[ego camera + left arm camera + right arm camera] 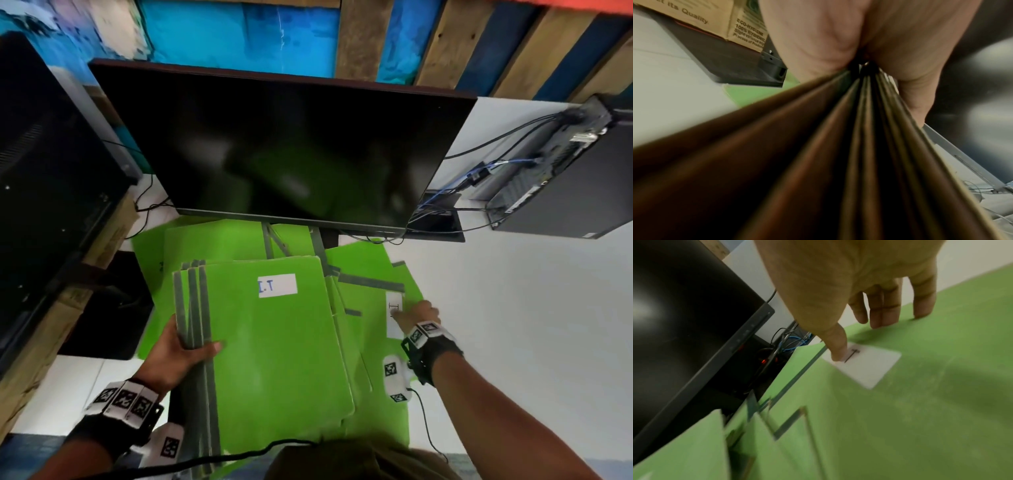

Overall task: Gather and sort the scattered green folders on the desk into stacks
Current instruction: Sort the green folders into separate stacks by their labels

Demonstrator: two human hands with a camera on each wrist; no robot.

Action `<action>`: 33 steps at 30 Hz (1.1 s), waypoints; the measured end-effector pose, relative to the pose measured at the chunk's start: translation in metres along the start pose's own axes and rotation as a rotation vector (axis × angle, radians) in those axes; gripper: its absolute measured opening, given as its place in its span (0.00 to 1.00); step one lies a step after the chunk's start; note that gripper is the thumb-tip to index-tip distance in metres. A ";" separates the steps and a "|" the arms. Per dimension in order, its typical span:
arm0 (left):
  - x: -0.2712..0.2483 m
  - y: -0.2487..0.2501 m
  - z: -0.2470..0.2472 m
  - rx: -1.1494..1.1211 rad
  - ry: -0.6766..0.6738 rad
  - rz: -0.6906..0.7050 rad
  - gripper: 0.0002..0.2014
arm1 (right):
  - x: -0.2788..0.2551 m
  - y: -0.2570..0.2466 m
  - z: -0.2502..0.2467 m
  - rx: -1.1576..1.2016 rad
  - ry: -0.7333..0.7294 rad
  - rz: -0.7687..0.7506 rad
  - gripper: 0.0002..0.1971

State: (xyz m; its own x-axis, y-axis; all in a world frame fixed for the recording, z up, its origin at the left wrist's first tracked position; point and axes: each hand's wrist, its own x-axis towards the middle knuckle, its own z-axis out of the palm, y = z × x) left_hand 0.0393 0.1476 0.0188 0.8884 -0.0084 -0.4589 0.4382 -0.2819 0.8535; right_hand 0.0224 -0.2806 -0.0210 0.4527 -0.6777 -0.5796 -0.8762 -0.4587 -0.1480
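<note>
My left hand (186, 346) grips a bundle of several green folders (274, 342) by their grey spines, thumb on top; the top one bears a white label reading "I.T". In the left wrist view the hand (859, 53) clamps the fanned folder edges (838, 162). More green folders (370, 284) lie scattered on the white desk (513, 325) under and right of the bundle. My right hand (416, 317) rests with straight fingers on a loose folder (920, 402); its thumb (836, 347) presses that folder's white label (865, 365).
A dark monitor (291, 147) stands just behind the folders, its stand legs (274, 243) among them. A black computer case (565, 178) with cables sits at the back right. Another dark screen (44, 192) and a cardboard box (715, 21) crowd the left.
</note>
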 end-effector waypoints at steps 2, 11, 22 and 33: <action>0.000 -0.001 0.001 0.004 0.007 -0.004 0.34 | 0.001 -0.001 0.007 -0.062 0.000 -0.009 0.45; 0.000 -0.004 0.001 0.037 0.028 0.002 0.28 | 0.010 0.018 -0.014 0.177 -0.046 -0.291 0.20; -0.003 -0.001 0.014 -0.006 0.029 0.001 0.23 | 0.042 0.114 -0.064 0.401 0.159 -0.010 0.21; 0.000 0.007 0.023 0.016 0.010 -0.013 0.30 | 0.059 0.146 -0.093 0.319 0.177 0.052 0.21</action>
State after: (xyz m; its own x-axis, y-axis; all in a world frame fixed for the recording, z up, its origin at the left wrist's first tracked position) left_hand 0.0393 0.1239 0.0197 0.8842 0.0050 -0.4671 0.4473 -0.2970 0.8436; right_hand -0.0640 -0.4408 -0.0021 0.4037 -0.7970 -0.4492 -0.8936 -0.2381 -0.3806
